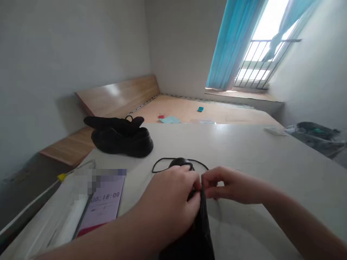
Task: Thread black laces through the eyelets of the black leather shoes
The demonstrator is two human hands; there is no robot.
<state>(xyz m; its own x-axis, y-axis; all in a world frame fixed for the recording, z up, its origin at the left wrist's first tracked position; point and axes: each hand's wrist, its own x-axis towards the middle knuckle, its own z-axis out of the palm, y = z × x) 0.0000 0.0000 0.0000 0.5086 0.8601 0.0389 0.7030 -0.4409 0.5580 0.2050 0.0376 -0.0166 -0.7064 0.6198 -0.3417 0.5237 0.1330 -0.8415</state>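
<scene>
A black shoe (203, 231) stands at the table's front with its toe (180, 161) pointing away from me; my left hand covers much of it. The fingers of my left hand (173, 198) are closed on the upper edge of its side flap. Against the outer face of that flap, my right hand (227, 185) has its thumb and fingers pinched together. A thin black shoelace (164, 159) loops around the toe and runs behind my right fingers. A faint, blurred strand hangs below that hand. The exact pinch point is partly hidden.
Another black shoe (123, 142) sits at the table's far left, a dark flat piece (111, 122) across its top. A phone (104, 202) showing a timer lies at left by clear plastic (59, 209). A bagged bin (320, 137) stands right, beyond the white table (244, 144).
</scene>
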